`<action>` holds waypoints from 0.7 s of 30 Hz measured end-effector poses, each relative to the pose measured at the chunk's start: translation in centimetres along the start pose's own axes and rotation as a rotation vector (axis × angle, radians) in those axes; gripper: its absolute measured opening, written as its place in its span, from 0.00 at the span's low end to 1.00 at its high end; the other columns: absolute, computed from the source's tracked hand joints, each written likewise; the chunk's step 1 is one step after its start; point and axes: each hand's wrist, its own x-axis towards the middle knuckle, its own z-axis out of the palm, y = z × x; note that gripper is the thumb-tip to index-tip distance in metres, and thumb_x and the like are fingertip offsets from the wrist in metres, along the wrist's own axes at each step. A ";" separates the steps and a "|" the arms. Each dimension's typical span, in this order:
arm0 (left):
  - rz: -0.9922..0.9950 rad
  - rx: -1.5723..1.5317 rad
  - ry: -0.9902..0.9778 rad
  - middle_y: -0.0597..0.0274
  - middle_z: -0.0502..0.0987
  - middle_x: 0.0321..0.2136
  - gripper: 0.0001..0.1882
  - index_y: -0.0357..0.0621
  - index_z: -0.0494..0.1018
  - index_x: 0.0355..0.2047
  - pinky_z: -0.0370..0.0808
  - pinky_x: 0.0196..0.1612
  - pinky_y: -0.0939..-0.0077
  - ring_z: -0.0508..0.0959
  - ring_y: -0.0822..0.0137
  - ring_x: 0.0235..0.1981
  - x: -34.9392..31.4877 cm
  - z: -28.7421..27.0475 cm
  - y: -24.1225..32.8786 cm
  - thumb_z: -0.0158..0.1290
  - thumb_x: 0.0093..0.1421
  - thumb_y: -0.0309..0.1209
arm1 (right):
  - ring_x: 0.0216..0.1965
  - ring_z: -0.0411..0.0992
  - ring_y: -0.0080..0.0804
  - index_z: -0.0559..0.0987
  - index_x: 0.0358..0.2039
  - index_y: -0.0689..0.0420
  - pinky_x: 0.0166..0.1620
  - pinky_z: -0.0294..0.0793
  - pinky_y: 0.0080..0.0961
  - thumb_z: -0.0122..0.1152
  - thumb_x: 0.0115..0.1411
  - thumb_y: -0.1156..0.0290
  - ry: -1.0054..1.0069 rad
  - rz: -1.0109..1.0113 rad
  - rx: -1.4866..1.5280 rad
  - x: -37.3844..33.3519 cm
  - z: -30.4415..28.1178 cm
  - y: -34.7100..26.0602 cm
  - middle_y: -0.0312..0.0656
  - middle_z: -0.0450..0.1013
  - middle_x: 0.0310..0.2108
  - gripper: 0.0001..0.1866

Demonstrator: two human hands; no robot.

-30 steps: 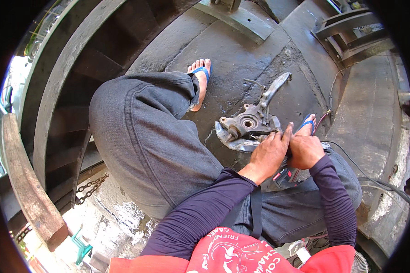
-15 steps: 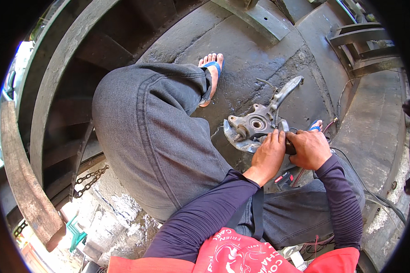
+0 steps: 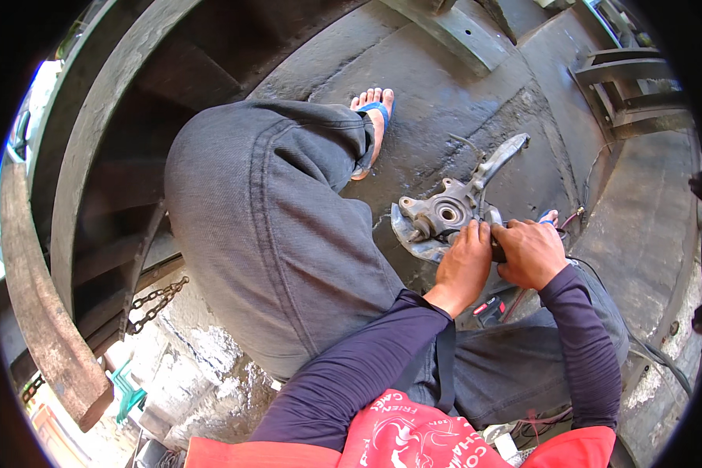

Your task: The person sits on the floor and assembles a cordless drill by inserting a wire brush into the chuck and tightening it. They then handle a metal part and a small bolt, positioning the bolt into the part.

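Note:
A grey metal steering knuckle (image 3: 435, 212) with a round bore at its centre lies on the dark floor. Its long curved arm reaches away to the upper right, and a bent metal shield sits along its near left side. At its near end my left hand (image 3: 464, 264) and my right hand (image 3: 532, 251) come together, fingers closed around a dark part (image 3: 498, 251). Most of that part is hidden, so its kind and whether it joins the knuckle cannot be told. A red and black tool (image 3: 489, 310) lies just below my hands, between my legs.
Grey steel framing (image 3: 636, 90) stands at the far right, with cables (image 3: 655, 355) along that side. A large curved beam (image 3: 93, 148) and a wooden plank (image 3: 47, 304) rise at left, near a rusty chain (image 3: 156, 303). My sandalled foot (image 3: 376, 125) rests beyond the knuckle.
The whole view has shifted slightly, moving the knuckle and floor a little to the right in the picture. My hands keep nearly the same closed hold beside the knuckle.

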 end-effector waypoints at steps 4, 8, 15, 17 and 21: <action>-0.009 0.024 0.005 0.33 0.70 0.59 0.28 0.29 0.63 0.62 0.77 0.60 0.56 0.74 0.39 0.62 0.1 0.1 -0.1 0.52 0.61 0.19 | 0.41 0.83 0.51 0.83 0.37 0.56 0.43 0.81 0.46 0.72 0.46 0.65 0.014 -0.010 -0.003 0.2 0.1 -0.2 0.49 0.82 0.36 0.17; -0.031 -0.007 -0.004 0.33 0.70 0.60 0.27 0.29 0.64 0.62 0.78 0.60 0.56 0.75 0.39 0.61 0.0 0.1 -0.1 0.51 0.62 0.19 | 0.41 0.82 0.51 0.83 0.37 0.56 0.43 0.80 0.47 0.71 0.46 0.66 0.011 -0.003 -0.012 0.2 0.0 -0.3 0.49 0.82 0.36 0.17; -0.042 0.030 0.009 0.34 0.70 0.60 0.26 0.29 0.64 0.62 0.78 0.60 0.58 0.75 0.41 0.62 0.1 0.1 -0.1 0.51 0.63 0.20 | 0.41 0.83 0.50 0.83 0.36 0.56 0.43 0.80 0.47 0.71 0.46 0.67 0.008 0.005 -0.008 0.4 0.1 -0.5 0.48 0.82 0.36 0.15; -0.049 0.003 0.003 0.33 0.71 0.60 0.27 0.29 0.64 0.62 0.77 0.61 0.58 0.74 0.41 0.63 0.1 0.1 -0.1 0.52 0.62 0.20 | 0.40 0.83 0.50 0.83 0.36 0.56 0.43 0.80 0.46 0.71 0.46 0.67 0.020 -0.002 -0.028 0.3 0.2 -0.6 0.47 0.82 0.36 0.15; -0.022 -0.024 -0.028 0.32 0.70 0.60 0.27 0.28 0.64 0.62 0.77 0.62 0.58 0.74 0.40 0.63 0.0 0.2 0.3 0.52 0.63 0.20 | 0.40 0.83 0.49 0.83 0.36 0.55 0.43 0.79 0.48 0.71 0.47 0.67 -0.017 0.032 -0.044 -0.2 0.2 -0.5 0.46 0.82 0.36 0.14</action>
